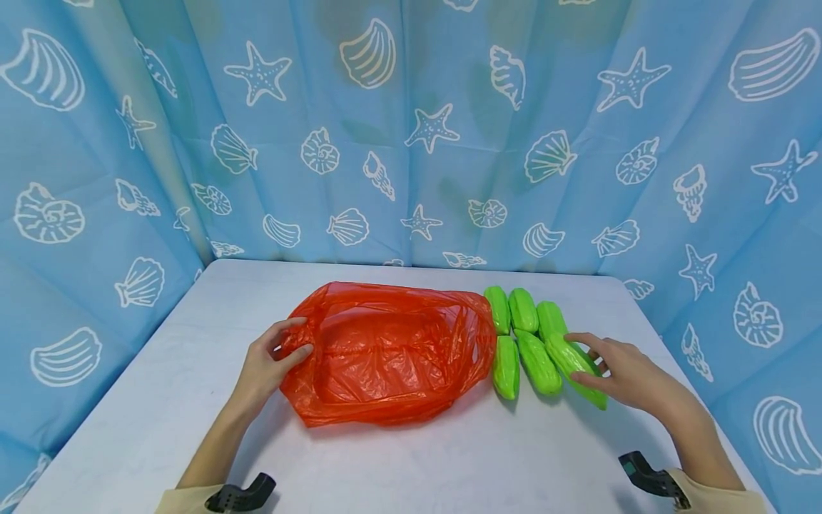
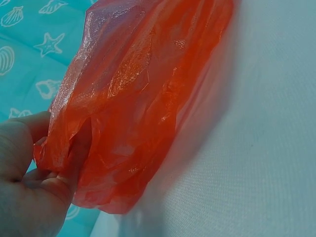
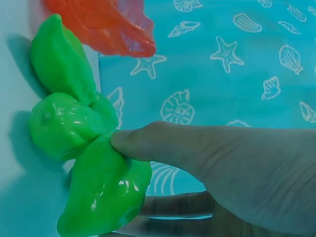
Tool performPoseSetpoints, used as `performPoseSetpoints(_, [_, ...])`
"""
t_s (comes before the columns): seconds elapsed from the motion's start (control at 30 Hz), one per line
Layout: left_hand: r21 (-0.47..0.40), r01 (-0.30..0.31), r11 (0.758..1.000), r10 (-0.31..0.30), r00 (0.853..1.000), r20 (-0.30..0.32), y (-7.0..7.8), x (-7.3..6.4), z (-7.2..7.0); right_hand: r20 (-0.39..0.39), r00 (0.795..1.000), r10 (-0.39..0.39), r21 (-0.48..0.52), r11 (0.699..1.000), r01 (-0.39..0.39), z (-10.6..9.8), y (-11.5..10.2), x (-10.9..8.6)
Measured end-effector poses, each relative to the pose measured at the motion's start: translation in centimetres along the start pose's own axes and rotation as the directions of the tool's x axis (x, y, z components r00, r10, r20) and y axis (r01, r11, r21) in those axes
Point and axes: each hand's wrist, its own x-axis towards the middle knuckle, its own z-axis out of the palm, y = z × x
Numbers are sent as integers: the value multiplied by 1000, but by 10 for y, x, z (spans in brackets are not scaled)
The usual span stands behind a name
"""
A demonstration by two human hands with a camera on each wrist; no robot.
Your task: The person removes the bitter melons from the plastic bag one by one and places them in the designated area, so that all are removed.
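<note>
A red, thin, see-through plastic bag [image 1: 379,357] is spread on the table, its mouth held wide. My left hand [image 1: 272,357] grips its left edge, and in the left wrist view the film bunches between thumb and fingers. To the right of the bag lie several glossy bright green toy cucumbers [image 1: 538,363] in two rows, the leftmost ones right at the bag's rim. My right hand [image 1: 619,371] holds the nearest right cucumber [image 1: 565,357]; its thumb [image 3: 133,143] presses one side, while the fingers reach round the other, partly hidden behind it.
A white cloth covers the table [image 1: 411,471]. Blue curtains [image 1: 411,178] printed with white shells and starfish hang behind it and along both sides. Black wrist devices [image 1: 240,494] sit at both cuffs.
</note>
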Motion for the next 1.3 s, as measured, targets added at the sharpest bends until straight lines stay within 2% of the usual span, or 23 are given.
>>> performPoseSetpoints(0.33, [35, -2, 999, 2, 1000, -8, -1, 3, 1, 52, 997, 59, 17, 998, -60, 6, 10, -4])
performPoseSetpoints(0.63, [-32, -3, 999, 3, 1000, 18, -1, 2, -1, 92, 988, 126, 38, 991, -129, 14, 17, 5])
performPoseSetpoints(0.97, [-50, -8, 999, 9, 1000, 26, -2, 1, -1, 46, 993, 108, 48, 993, -110, 21, 22, 16])
performPoseSetpoints(1.3, [-35, -5, 999, 6, 1000, 20, -3, 2, 0, 53, 985, 166, 94, 981, -170, 26, 21, 22])
